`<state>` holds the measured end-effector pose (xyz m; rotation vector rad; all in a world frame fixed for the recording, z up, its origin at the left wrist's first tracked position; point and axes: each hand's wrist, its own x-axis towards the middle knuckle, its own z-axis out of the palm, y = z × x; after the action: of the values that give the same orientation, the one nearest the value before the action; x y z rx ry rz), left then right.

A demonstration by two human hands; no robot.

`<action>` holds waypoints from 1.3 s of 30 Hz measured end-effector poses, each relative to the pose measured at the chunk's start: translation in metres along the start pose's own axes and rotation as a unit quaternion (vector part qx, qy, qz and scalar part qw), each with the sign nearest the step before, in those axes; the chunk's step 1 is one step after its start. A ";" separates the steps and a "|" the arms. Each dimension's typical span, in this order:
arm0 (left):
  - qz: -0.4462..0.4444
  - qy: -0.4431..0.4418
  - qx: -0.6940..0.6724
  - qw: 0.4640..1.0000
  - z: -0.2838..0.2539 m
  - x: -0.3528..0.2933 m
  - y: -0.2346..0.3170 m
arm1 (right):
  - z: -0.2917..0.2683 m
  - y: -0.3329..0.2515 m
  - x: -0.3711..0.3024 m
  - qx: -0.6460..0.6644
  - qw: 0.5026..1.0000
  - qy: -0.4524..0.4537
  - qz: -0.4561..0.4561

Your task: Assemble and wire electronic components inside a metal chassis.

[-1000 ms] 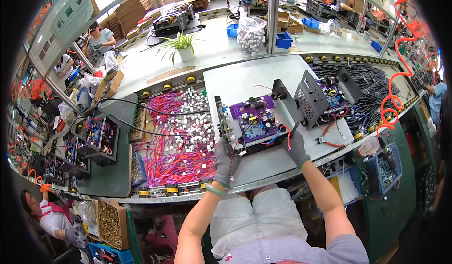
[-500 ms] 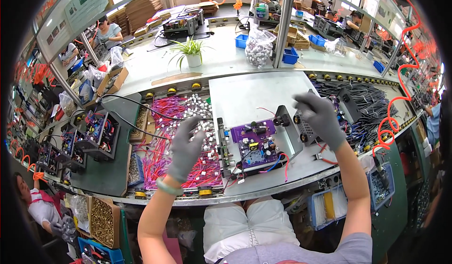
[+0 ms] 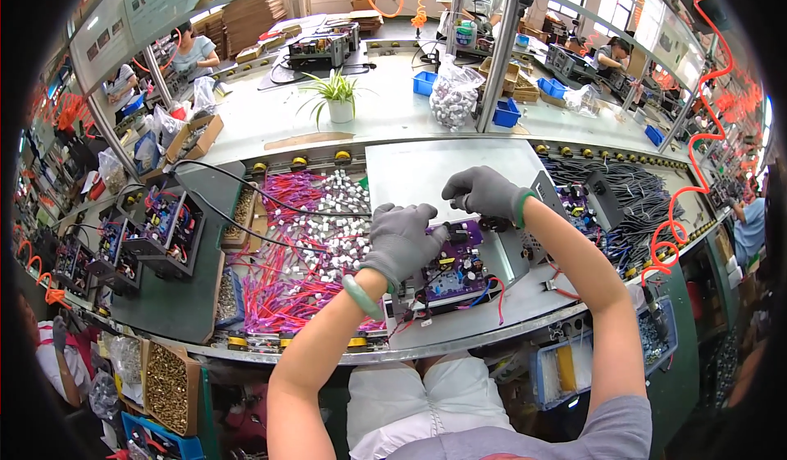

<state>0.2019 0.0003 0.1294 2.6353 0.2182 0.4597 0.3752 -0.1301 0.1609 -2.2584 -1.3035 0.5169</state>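
A purple circuit board [image 3: 452,273] sits in an open metal chassis in front of me, with red and blue wires [image 3: 498,292] at its near right corner. My left hand [image 3: 403,240], in a grey glove, reaches over the board's far left part. Its fingers are bent, with a gap between thumb and forefinger. Above the board's far edge is my right hand [image 3: 485,193], also gloved, its fingers drawn together in a pinch. Whatever lies between those fingertips is too small to make out. A perforated metal panel [image 3: 518,243] stands right of the board, partly behind my right forearm.
Red and purple wires with white connectors [image 3: 307,251] lie left of the chassis. Black cables [image 3: 635,185] are heaped on the right. Several assembled units [image 3: 168,226] stand at left. Beyond are a potted plant [image 3: 340,109] and a bag of white parts [image 3: 453,99].
My left hand has moved right and up, onto the board's far left part. My right hand has moved left from the perforated panel to the board's far edge, its fingers now pinched.
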 end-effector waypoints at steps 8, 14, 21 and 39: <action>0.014 -0.006 -0.011 1.000 0.000 0.002 -0.002 | 0.001 -0.009 -0.031 -0.010 0.999 0.026 0.026; 0.012 0.019 -0.016 1.000 0.002 0.001 0.000 | -0.006 -0.005 -0.031 -0.211 0.976 -0.014 -0.040; 0.008 0.002 -0.039 0.999 0.000 -0.002 -0.002 | 0.007 -0.021 -0.018 -0.511 0.849 -0.082 -0.104; 0.017 0.043 -0.037 0.998 0.004 0.002 0.000 | 0.011 -0.023 0.004 -0.489 0.849 -0.196 -0.031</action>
<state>0.2051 -0.0010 0.1270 2.5530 0.1811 0.5813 0.3548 -0.1137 0.1648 -2.9787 -2.2145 0.3187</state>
